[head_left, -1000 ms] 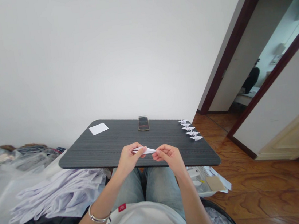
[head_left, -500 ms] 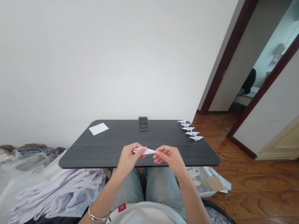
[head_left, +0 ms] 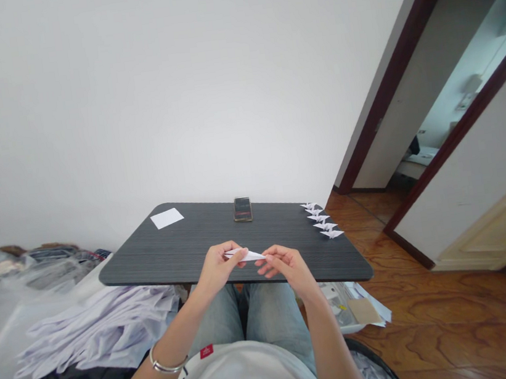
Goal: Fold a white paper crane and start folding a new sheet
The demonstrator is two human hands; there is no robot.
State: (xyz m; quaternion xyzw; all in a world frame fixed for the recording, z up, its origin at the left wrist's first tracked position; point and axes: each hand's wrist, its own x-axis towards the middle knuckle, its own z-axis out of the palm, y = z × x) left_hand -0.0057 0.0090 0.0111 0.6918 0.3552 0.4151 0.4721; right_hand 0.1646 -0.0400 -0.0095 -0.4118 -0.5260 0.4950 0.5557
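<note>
Folded white paper is pinched by left hand and right hand; paper scraps are held in a bin.

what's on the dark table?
White sheet, phone, five folded paper pieces in a row. Left hand, right hand and held folded paper hide part of the table's near side.

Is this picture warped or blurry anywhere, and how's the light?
Head view: soft light on the wall, no harsh glare; head view: door frame leans steeply, perhaps lens stretching; head view: phone text unreadable, folded paper small.
</note>
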